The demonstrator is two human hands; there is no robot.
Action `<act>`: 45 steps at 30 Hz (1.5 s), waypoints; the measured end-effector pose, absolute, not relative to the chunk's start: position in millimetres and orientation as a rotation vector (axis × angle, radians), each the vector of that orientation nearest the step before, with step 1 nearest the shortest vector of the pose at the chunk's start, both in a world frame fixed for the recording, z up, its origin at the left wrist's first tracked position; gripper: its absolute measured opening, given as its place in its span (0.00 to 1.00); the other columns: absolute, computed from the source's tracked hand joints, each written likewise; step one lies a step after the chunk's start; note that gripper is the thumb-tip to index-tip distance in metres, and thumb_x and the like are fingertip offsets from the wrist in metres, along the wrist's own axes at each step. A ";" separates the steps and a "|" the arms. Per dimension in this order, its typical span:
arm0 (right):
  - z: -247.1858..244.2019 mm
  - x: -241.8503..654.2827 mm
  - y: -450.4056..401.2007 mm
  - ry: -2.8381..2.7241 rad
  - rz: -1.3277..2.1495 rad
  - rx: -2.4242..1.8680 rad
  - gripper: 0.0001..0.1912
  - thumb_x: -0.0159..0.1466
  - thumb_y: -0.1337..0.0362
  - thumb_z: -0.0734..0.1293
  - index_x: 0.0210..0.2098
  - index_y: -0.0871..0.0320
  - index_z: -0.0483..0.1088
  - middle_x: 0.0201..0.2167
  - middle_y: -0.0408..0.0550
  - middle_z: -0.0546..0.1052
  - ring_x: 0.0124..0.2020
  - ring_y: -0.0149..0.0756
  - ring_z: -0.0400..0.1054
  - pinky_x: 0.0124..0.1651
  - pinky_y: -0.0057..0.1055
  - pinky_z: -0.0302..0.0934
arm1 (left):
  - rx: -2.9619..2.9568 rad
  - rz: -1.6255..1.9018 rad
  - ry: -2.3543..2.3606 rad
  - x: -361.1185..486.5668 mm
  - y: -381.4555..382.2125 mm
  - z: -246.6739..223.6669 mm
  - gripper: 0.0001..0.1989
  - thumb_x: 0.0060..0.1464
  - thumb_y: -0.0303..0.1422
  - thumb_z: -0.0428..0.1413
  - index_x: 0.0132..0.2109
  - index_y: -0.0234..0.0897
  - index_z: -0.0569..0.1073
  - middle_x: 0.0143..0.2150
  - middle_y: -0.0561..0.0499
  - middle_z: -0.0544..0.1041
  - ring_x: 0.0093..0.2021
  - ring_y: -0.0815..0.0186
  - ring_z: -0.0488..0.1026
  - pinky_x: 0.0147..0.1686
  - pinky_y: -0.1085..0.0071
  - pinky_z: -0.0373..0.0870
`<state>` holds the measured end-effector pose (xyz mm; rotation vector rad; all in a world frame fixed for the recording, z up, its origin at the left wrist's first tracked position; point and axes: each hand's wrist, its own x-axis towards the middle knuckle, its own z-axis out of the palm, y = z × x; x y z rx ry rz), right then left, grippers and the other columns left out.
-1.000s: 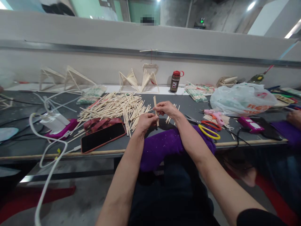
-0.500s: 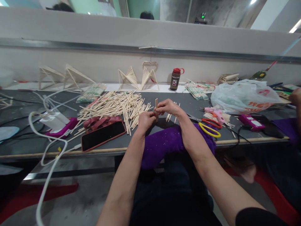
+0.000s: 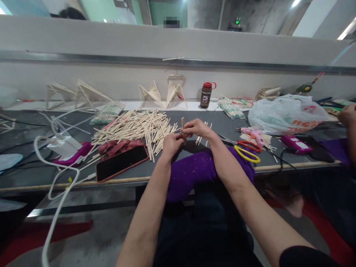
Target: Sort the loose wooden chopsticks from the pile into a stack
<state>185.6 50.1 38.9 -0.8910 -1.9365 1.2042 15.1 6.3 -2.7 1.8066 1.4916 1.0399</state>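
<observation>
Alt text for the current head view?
Left hand and right hand pinch a few pale sticks upright at a dark table, right of a loose stick pile. Purple cloth lies by the forearms, scissors to the right, phone to the left; stick models and a red-capped bottle stand behind.

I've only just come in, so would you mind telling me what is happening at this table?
A person holds a few thin sticks roughly upright, left hand and right hand close together over the dark table. A loose pile of sticks lies to the left. Scissors with red and yellow handles and a pink glue gun lie to the right. Stick frames stand by the back wall.
</observation>
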 end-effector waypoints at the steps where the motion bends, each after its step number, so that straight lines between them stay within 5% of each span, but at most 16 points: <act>1: 39.0 185.5 50.0 -1.929 1.210 -0.887 0.10 0.54 0.60 0.70 0.29 0.62 0.77 0.21 0.44 0.76 0.22 0.26 0.68 0.25 0.22 0.62 | 1.813 1.032 1.502 15.1 6.1 -2.4 0.13 0.43 0.33 0.54 0.35 0.36 0.81 0.23 0.52 0.75 0.27 0.65 0.69 0.26 0.72 0.59; 10: 41.3 185.3 47.4 -1.751 1.251 -0.889 0.13 0.51 0.57 0.72 0.28 0.62 0.76 0.20 0.45 0.76 0.22 0.27 0.69 0.24 0.21 0.61 | 1.807 1.107 1.532 16.7 2.9 2.8 0.14 0.47 0.39 0.55 0.33 0.36 0.81 0.23 0.52 0.76 0.26 0.66 0.70 0.27 0.72 0.61; 15: 38.8 187.2 52.8 -1.565 1.238 -0.993 0.12 0.51 0.58 0.73 0.23 0.62 0.72 0.18 0.44 0.73 0.20 0.26 0.68 0.20 0.20 0.59 | 1.893 1.162 1.688 15.5 1.9 6.3 0.16 0.52 0.40 0.53 0.39 0.39 0.81 0.34 0.50 0.81 0.35 0.63 0.75 0.35 0.72 0.64; 26: 33.7 201.3 70.0 -1.134 1.092 -1.198 0.10 0.55 0.66 0.68 0.21 0.61 0.65 0.15 0.38 0.66 0.14 0.21 0.61 0.14 0.18 0.46 | 2.103 0.494 2.255 17.1 -10.6 12.7 0.15 0.50 0.32 0.52 0.41 0.43 0.82 0.43 0.41 0.79 0.45 0.49 0.74 0.37 0.61 0.68; 32: 32.6 198.0 67.9 -1.135 1.156 -1.194 0.10 0.55 0.66 0.69 0.21 0.61 0.64 0.15 0.38 0.67 0.14 0.21 0.61 0.14 0.19 0.45 | 2.187 0.530 2.253 18.7 -14.9 13.5 0.14 0.51 0.41 0.54 0.37 0.42 0.82 0.42 0.40 0.78 0.46 0.48 0.72 0.39 0.59 0.69; 37: 31.8 196.3 67.9 -1.143 1.168 -1.179 0.11 0.56 0.65 0.68 0.21 0.60 0.64 0.15 0.38 0.66 0.14 0.21 0.60 0.14 0.19 0.45 | 2.570 0.589 1.920 33.8 -13.8 8.7 0.16 0.59 0.36 0.47 0.44 0.42 0.80 0.44 0.43 0.77 0.49 0.56 0.72 0.43 0.64 0.68; 45: 30.7 196.9 68.5 -1.130 1.186 -1.150 0.10 0.56 0.65 0.69 0.22 0.60 0.65 0.16 0.38 0.67 0.14 0.21 0.61 0.14 0.19 0.45 | 2.011 0.276 2.296 33.5 6.4 11.8 0.17 0.56 0.25 0.47 0.45 0.29 0.79 0.47 0.32 0.77 0.47 0.46 0.75 0.41 0.59 0.70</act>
